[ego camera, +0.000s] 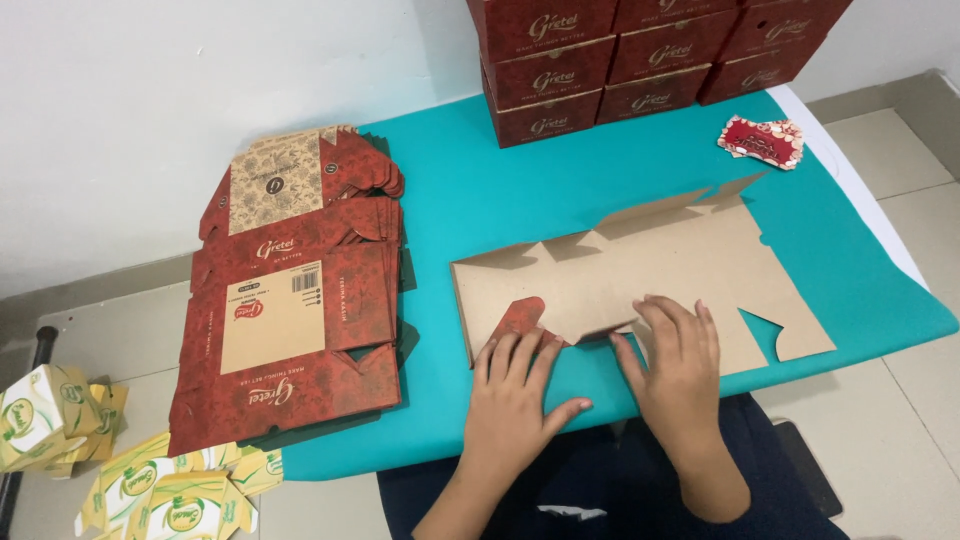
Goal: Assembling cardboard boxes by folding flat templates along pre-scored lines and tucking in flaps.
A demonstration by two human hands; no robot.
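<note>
We see a bright, evenly lit scene under soft overhead light. Shadows are faint: a thin one under the flat cardboard blank [650, 270], another beside the stack of red flat cartons [300, 300]. No harsh glare on the teal table cover [500, 180]. Focus is sharp throughout, with slight wide-angle bending near the edges.

left hand [515, 385] | right hand [678, 362] | pressing flat carton blank [690, 265] (brown side up)

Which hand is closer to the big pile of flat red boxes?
The left hand. It presses the near edge of the brown cardboard sheet, just right of the pile of flat red boxes. The right hand lies farther right on the same sheet, beyond the left hand.
</note>
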